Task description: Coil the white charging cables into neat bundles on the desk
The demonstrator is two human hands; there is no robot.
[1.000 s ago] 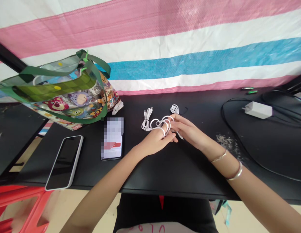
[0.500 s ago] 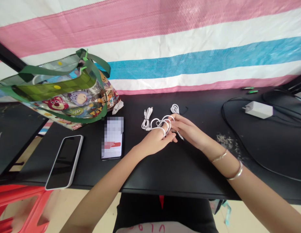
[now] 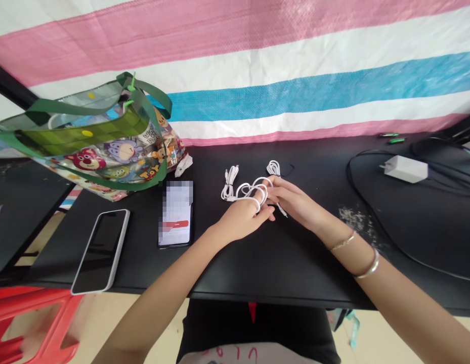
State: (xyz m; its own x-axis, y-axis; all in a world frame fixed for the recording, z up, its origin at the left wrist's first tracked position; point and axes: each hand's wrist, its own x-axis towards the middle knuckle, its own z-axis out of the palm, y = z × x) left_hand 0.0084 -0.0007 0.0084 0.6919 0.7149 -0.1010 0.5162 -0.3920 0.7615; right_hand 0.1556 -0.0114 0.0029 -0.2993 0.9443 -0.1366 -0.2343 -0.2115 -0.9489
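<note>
Loose loops of a white charging cable (image 3: 251, 188) pass around the fingers of my left hand (image 3: 240, 218), which is closed on it. From the right, my right hand (image 3: 293, 201) meets the left at the fingertips and pinches a stretch of the same cable; one plug end hangs below its fingers. Just behind my left hand lies a bundled white cable (image 3: 229, 183). Another coiled white cable (image 3: 273, 169), with a dark tie, rests behind my right hand. Parts of the held cable are hidden by the fingers.
On the black table (image 3: 257, 273), a lit phone (image 3: 176, 215) and a dark-screened phone (image 3: 101, 251) lie to the left. A cartoon-printed bag (image 3: 117, 146) stands behind them. At right are a white power adapter (image 3: 405, 169), black cords (image 3: 375, 212) and scattered debris (image 3: 354, 222).
Both hands keep nearly the same pose on the cable, with only a tiny shift of the fingers. The whole view has moved slightly.
</note>
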